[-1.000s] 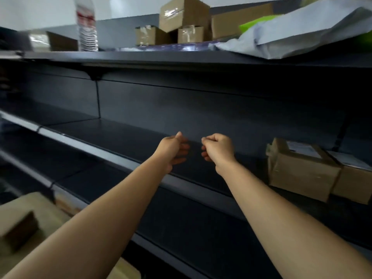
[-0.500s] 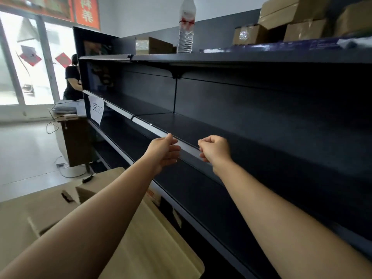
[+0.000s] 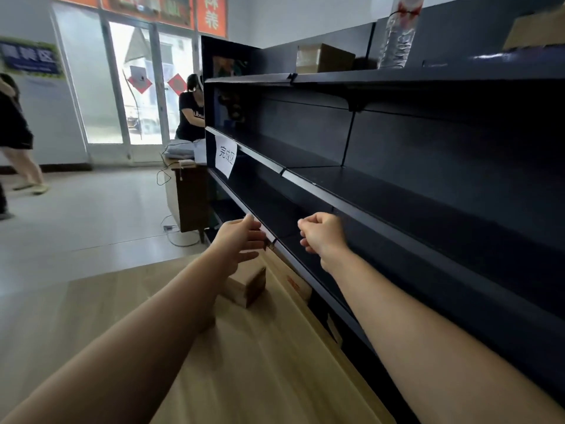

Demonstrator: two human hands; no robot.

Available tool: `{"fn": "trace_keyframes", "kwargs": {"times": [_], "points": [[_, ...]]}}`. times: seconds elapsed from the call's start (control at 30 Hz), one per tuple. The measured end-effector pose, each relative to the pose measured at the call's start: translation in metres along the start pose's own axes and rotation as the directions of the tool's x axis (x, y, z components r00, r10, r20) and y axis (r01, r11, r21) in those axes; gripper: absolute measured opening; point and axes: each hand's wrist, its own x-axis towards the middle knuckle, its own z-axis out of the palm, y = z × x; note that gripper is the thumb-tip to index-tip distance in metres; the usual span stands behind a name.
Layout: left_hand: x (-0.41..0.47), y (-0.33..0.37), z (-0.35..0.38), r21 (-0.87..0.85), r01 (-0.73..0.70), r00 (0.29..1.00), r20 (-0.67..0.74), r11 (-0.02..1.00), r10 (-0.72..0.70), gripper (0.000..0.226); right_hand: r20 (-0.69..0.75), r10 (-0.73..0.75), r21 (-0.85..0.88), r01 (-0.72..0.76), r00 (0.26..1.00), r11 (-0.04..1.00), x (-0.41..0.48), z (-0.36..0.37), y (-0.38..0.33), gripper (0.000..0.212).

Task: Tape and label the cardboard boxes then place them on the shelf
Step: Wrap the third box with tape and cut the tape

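- Shop floor, pale tiles. Glass door (image 3: 134,84) far left, one person (image 3: 12,133) walking near it, another (image 3: 189,114) standing at a desk (image 3: 189,197) past the shelf end.
- Paper sign (image 3: 226,159) hangs off the shelf's left end.
- Wood table (image 3: 244,362) runs along the shelf front, under both arms.
- Box (image 3: 249,286) sits on the table close to the shelf, just below the left hand, partly hidden by that forearm. It's small, brown and looks closed. Too blurred to tell whether tape or a label is on it.
- Left hand (image 3: 241,243): fingers nearly straight and loose, thumb up, holding nothing, in the air above the box.
- Right hand (image 3: 321,234): curled into a fist, nothing visible in it, level with the shelf (image 3: 305,188) rim.
- Shelf is dark metal with several tiers.
- Top tier holds a carton (image 3: 324,58), and a bottle (image 3: 397,32) stands upright to its right.
- Risk: the box gets shelved untaped or unlabelled, since its state isn't readable from here. Check it first.
- Risk: the left forearm crosses over the box, so a careless drop could shove it off the table edge by the shelf.
- Risk: a hard knock on the shelf could tip the bottle.
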Motion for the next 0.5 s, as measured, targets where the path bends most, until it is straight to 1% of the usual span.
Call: {"fn": "trace_keyframes", "kwargs": {"times": [0.17, 0.5], "points": [[0.007, -0.014, -0.051, 0.0, 0.058, 0.997, -0.051, 0.998, -0.058, 0.038, 0.079, -0.002, -0.024, 0.003, 0.997, 1.0, -0.001, 0.054, 0.003, 0.02], [0.021, -0.043, -0.127, -0.01, 0.125, 0.964, -0.236, 0.992, -0.124, 0.033, 0.261, 0.026, -0.076, -0.006, 0.965, 0.997, 0.002, 0.135, 0.012, 0.017]]}}
